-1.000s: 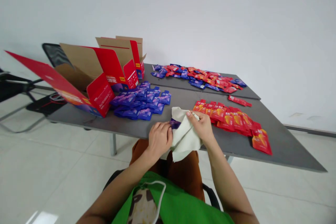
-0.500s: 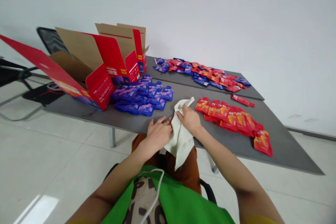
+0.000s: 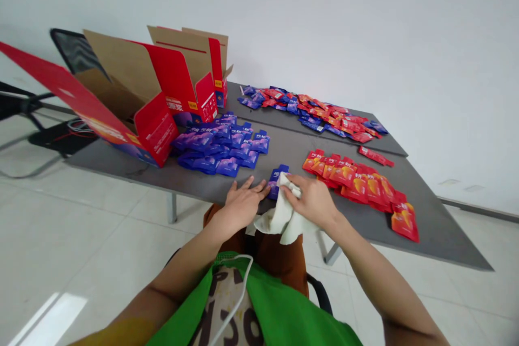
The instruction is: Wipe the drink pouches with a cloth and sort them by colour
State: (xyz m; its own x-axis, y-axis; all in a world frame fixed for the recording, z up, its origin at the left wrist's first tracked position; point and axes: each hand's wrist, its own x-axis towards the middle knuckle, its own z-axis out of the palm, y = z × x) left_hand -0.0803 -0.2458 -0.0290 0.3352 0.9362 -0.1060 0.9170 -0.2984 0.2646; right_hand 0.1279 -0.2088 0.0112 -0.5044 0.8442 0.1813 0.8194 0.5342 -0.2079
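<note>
A single blue pouch (image 3: pixel 274 179) lies flat at the table's near edge, between my two hands. My left hand (image 3: pixel 244 203) rests palm down with fingers spread, its fingertips at the pouch's left side. In my right hand (image 3: pixel 310 197) a white cloth (image 3: pixel 286 213) is gripped; it covers the lower right of the pouch and hangs over the edge. To the left spreads a layered pile of blue pouches (image 3: pixel 227 146). On the right, overlapping red pouches (image 3: pixel 357 179) form a slanting row.
Open red cartons (image 3: pixel 156 130) stand at the table's left end, flaps up. A mixed heap of red and blue pouches (image 3: pixel 312 111) lies at the back of the grey table (image 3: pixel 438 232). One red pouch (image 3: pixel 375 155) sits apart. A black chair (image 3: pixel 68 135) is at far left.
The cloth has been drawn back towards the right and bunched up by my right hand, uncovering the blue pouch. My left hand stays in nearly the same spot.
</note>
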